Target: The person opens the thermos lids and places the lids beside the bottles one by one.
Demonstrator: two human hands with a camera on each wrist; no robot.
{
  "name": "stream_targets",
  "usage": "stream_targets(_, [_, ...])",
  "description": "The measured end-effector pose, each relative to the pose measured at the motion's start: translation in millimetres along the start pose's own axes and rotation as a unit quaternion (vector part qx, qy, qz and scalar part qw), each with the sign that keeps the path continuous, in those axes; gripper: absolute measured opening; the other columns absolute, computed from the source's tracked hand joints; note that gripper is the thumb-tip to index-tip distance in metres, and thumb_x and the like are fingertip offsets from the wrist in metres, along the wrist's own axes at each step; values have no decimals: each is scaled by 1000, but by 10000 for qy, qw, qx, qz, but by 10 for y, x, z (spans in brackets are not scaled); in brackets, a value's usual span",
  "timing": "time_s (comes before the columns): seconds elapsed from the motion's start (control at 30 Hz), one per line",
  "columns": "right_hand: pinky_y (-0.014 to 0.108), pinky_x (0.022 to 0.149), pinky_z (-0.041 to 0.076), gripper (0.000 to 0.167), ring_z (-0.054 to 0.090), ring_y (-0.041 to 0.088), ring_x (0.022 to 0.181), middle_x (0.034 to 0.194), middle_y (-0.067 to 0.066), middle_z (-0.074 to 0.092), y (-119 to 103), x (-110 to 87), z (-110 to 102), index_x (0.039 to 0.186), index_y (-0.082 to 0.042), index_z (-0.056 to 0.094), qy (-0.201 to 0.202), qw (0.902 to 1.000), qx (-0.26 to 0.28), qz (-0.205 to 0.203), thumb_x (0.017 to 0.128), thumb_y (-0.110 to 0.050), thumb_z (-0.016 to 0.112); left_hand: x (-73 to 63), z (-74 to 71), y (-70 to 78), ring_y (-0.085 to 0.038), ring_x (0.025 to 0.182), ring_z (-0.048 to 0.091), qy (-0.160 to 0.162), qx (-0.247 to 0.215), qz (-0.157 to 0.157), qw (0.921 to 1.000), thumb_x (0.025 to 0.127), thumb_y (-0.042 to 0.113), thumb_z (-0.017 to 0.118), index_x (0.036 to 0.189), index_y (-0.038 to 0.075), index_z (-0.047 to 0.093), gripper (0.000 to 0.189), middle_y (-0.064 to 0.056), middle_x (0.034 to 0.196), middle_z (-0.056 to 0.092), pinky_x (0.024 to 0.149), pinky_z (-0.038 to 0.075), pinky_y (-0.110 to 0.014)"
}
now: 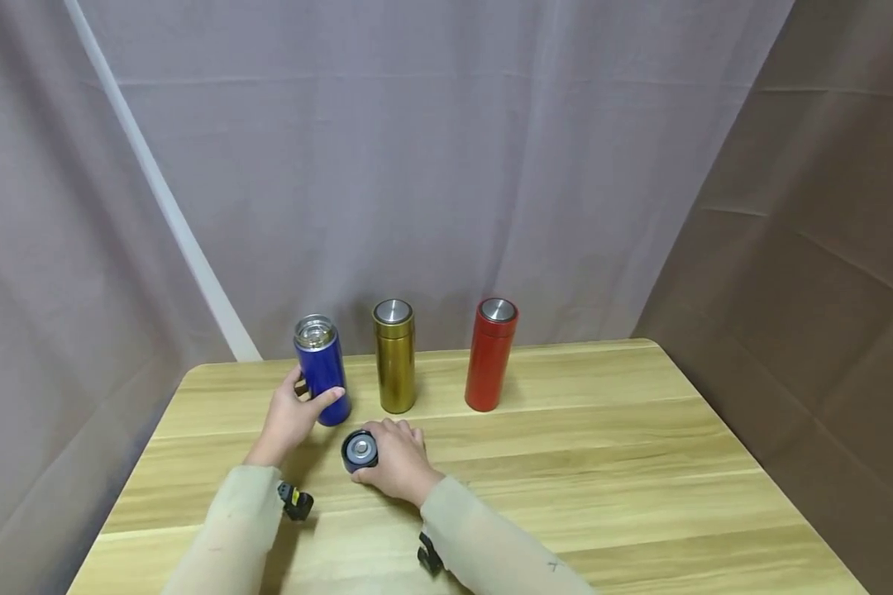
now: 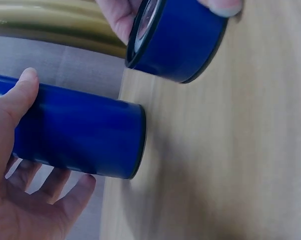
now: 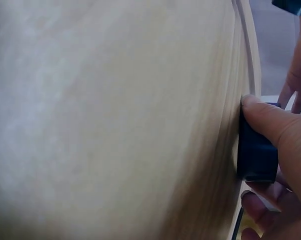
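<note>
My left hand [image 1: 294, 420] grasps the blue bottle [image 1: 323, 364] around its body, thumb across the near side; the bottle is roughly upright with its metal mouth uncovered, and I cannot tell whether its base touches the wooden table [image 1: 640, 463]. At 5 o'clock from it, my right hand [image 1: 399, 459] grasps the blue lid [image 1: 360, 449] by its side, hollow face upward, near the bottle but apart from it. From that lid, the gold bottle [image 1: 396, 368] stands at 1 o'clock and the red bottle [image 1: 489, 364] at 2 o'clock, both upright and capped with silver-topped lids. Beyond the table's 12 o'clock edge hangs a grey curtain [image 1: 446, 182]. My pale sleeves [image 1: 234, 516] reach in from 7 and 5 o'clock.
</note>
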State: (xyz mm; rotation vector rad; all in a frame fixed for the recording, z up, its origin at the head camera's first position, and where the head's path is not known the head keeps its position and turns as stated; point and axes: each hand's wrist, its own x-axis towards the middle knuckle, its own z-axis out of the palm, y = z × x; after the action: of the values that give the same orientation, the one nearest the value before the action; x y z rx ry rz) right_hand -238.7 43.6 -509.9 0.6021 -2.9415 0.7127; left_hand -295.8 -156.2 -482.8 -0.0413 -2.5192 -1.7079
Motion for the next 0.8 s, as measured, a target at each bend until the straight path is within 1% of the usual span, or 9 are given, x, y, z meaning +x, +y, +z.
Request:
stream_targets(0.13, [34,79,30,72,48,17,98,106,-6,58,-17,-22,-8,129,-16,58,-26,9999,-3,-101,70,-47,84,27,-19,-12,-40,128,44,4,27,89,10000,80,42,77,141,12,41,77,-22,138,47,100,40,-54])
stream_targets(0.33, [33,79,30,72,48,15,99,110,-7,59,2,-17,-22,130,-18,58,57,9999,-89,-99,69,-47,84,52,-4,25,-41,130,42,-29,-9,186,9998,82,41,76,142,12,41,75,-23,141,44,101,39,-54])
stream_targets(0.47, [33,80,31,71,47,15,98,117,-7,61,19,-12,-2,129,-20,60,111,9996,-146,-201,69,-48,84,36,5,25,-42,130,41,-36,137,242,9996,85,38,73,143,7,39,73,-25,143,41,103,37,-54])
stream_targets(0.53, [34,83,33,74,48,16,99,122,-6,61,26,-17,10,132,-20,58,95,9992,-247,-283,68,-51,83,-9,-7,17,-44,131,39,-79,405,211,9989,88,39,70,145,4,34,77,-27,145,39,104,35,-55])
stream_targets(0.6, [35,87,37,84,50,17,102,128,-5,60,35,-21,6,137,-19,53,40,9989,-321,-333,67,-55,82,-70,-36,11,-45,133,35,-149,646,153,9977,89,41,67,148,2,28,81,-28,146,36,105,32,-57])
stream_targets(0.67, [36,91,41,92,53,19,108,131,-3,59,51,-28,-30,142,-18,47,-4,9989,-296,-351,67,-60,80,-143,-67,12,-47,133,34,-210,878,103,9959,91,43,65,150,-1,23,85,-30,147,33,105,31,-59])
stream_targets(0.73, [38,94,44,98,54,21,113,131,1,58,73,-39,-104,146,-17,42,-44,9994,-113,-315,67,-63,78,-218,-102,18,-48,131,36,-267,1010,113,9945,91,43,64,149,-3,22,86,-31,146,32,104,32,-59])
stream_targets(0.8, [41,96,45,98,54,22,118,132,3,57,98,-63,-208,147,-16,40,-76,9997,138,-203,69,-64,76,-289,-129,31,-50,127,40,-335,1079,167,9935,90,43,65,148,-4,26,84,-33,144,35,101,36,-59])
